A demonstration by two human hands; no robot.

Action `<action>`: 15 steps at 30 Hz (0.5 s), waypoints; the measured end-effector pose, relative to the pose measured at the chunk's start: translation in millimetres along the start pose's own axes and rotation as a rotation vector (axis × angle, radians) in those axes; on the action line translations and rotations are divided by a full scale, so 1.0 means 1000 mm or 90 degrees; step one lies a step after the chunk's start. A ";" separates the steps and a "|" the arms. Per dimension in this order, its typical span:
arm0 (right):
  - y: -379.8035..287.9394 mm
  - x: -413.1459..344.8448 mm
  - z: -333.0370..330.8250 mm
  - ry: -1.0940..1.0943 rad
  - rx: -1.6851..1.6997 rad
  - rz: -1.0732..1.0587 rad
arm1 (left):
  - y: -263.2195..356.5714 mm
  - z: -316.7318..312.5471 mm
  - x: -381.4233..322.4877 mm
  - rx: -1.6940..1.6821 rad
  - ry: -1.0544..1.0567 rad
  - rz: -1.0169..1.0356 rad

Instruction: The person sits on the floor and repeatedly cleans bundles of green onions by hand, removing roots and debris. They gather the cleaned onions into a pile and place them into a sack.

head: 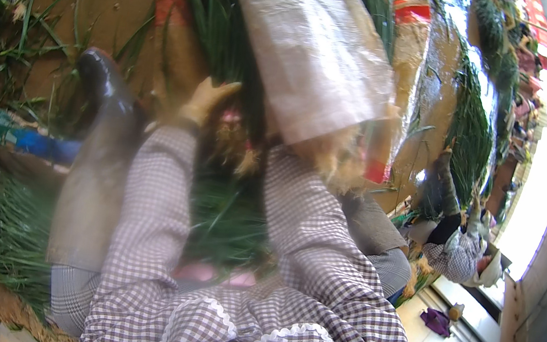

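Observation:
My left hand [208,101], in what looks like a pale yellowish glove, has its thumb spread from the fingers. It is beside a bundle of long green onion-like stalks [225,31], whose pinkish bases and straw-coloured roots [246,159] point toward me. Whether it touches the stalks is unclear. A whitish woven plastic sheet or sack [318,50] lies across the bundle and covers most or all of my right hand, so its grip is hidden. Under the sheet's near edge, blurred roots [333,159] stick out. More green leaves [229,217] are between my forearms.
Wet brown ground [113,3] carries loose leaves. My rubber boot [103,87] is left of the bundle; a red-and-clear plastic strip [403,84] is to the right. Stalks are heaped at left [15,228] and right [471,126]. A co-worker [457,254] sits at right.

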State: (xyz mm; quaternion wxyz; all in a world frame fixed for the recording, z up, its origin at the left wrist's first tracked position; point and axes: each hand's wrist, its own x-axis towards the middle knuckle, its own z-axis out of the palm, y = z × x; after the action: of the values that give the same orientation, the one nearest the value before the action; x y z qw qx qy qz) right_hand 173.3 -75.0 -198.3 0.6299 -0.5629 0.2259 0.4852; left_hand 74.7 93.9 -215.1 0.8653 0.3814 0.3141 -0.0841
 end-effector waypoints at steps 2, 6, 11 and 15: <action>0.001 -0.003 0.006 -0.048 0.035 0.015 | -0.007 0.011 -0.007 -0.167 -0.047 0.071; 0.002 -0.016 0.018 -0.115 0.088 0.029 | -0.002 0.030 -0.015 -0.113 -0.107 0.051; 0.003 -0.046 0.042 -0.212 0.150 0.028 | 0.048 0.025 -0.040 0.004 -0.014 -0.127; 0.008 -0.084 0.061 -0.261 0.099 -0.038 | 0.061 0.032 -0.089 -0.064 0.035 -0.087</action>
State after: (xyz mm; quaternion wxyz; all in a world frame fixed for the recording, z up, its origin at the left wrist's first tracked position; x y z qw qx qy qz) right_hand 114.6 -49.0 -116.8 0.7180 -0.4087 0.1134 0.5518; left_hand 43.6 105.1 -107.9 0.8668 0.3172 0.3668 -0.1162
